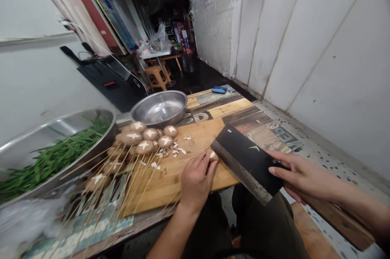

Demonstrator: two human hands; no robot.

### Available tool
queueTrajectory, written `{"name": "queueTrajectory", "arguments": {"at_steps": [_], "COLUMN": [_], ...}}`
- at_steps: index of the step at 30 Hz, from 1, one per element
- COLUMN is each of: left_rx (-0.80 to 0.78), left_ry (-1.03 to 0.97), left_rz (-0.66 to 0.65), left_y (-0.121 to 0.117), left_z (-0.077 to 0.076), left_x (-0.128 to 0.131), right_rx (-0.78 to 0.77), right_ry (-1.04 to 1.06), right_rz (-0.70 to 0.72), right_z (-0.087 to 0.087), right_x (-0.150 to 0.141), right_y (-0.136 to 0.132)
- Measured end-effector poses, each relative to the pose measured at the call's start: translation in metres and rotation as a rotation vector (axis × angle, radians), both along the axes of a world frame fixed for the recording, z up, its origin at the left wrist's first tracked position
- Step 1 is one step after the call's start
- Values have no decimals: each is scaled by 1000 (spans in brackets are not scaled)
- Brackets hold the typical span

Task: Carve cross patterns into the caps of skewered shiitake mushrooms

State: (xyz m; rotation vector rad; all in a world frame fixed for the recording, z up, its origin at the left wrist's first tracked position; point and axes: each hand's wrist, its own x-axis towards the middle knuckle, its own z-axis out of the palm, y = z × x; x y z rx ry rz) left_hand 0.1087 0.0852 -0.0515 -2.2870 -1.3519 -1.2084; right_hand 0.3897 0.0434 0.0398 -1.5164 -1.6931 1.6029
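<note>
My right hand (292, 171) is closed round the wooden handle of a broad black cleaver (243, 157), its blade tilted over the right end of the cutting board (166, 192). With closed fingers, my left hand (198, 173) holds a brown mushroom (213, 155) down on the board, close beside the blade's edge. Only part of that mushroom shows past the fingers. To the left lies a heap of skewered mushrooms (144, 146) with white crosses cut in their caps. Small white trimmings (178, 150) are scattered beside them, and the thin wooden skewers (99, 210) fan toward the near edge.
A steel bowl (161, 108) stands behind the board. At the left, a large steel basin (106, 123) holds green leafy vegetables (70, 149), with clear plastic (27, 222) in front. A blue object (219, 89) lies on the table's far corner. A white wall (319, 39) runs along the right.
</note>
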Motion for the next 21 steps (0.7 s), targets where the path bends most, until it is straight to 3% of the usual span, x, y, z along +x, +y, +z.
{"name": "queueTrajectory", "arguments": {"at_steps": [21], "left_rx": [20], "left_ry": [-31], "left_rz": [-17], "left_y": [1], "left_z": [4], "left_x": [1], "right_rx": [-109], "right_ry": [43], "right_rz": [143], "right_z": [-11], "right_x": [20], "right_y": [39]}}
